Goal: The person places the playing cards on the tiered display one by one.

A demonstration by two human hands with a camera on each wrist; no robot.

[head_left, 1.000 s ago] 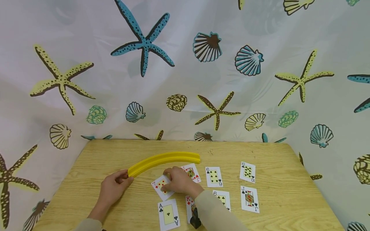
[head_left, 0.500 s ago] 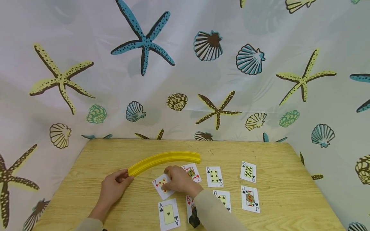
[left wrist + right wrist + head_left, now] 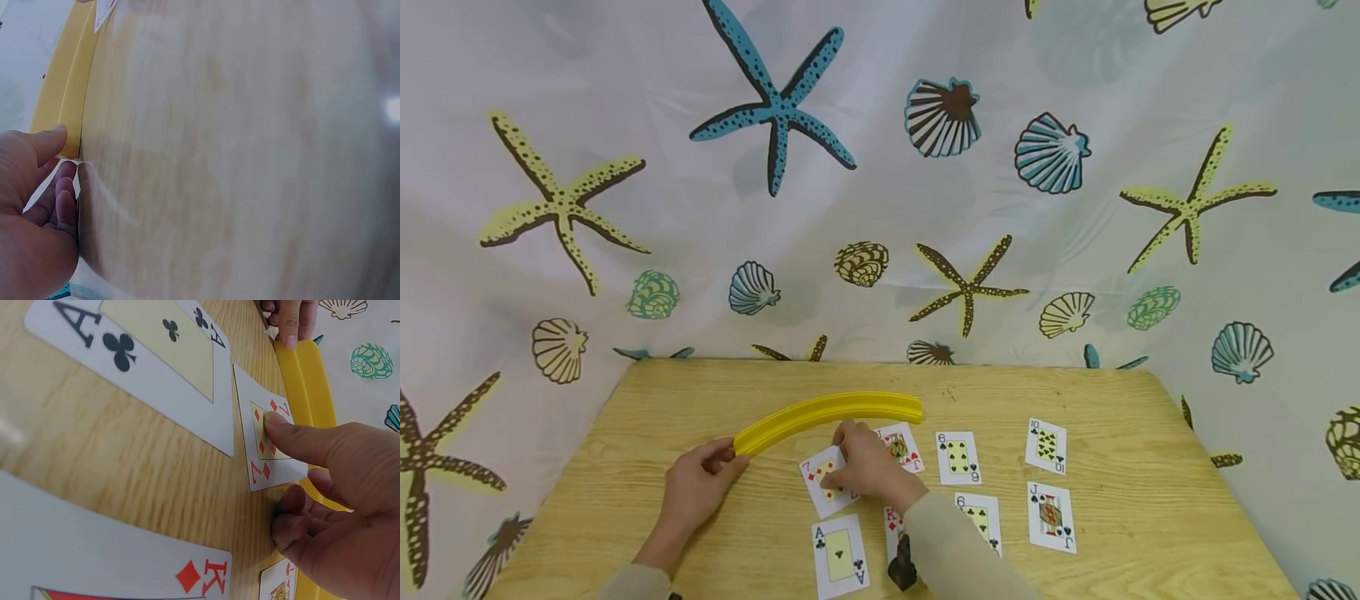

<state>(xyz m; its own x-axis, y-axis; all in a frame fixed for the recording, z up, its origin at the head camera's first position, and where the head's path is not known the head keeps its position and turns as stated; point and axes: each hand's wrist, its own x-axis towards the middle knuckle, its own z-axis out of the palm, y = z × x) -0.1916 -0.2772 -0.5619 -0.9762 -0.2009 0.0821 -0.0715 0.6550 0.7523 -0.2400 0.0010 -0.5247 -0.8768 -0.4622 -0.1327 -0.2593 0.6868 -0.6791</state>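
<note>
At the right hand (image 3: 872,468) — thumb (image 3: 297,439) on diamond card (image 3: 259,442) reading “7”

The head view faces forward and down, standing back enough to frame the desk (image 3: 1112,467) and patterned cloth (image 3: 880,208) behind it. Both wrist views look low across the desk from close by, turned sideways: far side leftward beside the left fingers (image 3: 65,203), rightward beside the right fingers (image 3: 290,528). All three share the yellow strip (image 3: 827,410).

both sleeves (image 3: 962,546) are beige; a black fitting (image 3: 902,568) adjoins the right.
</note>
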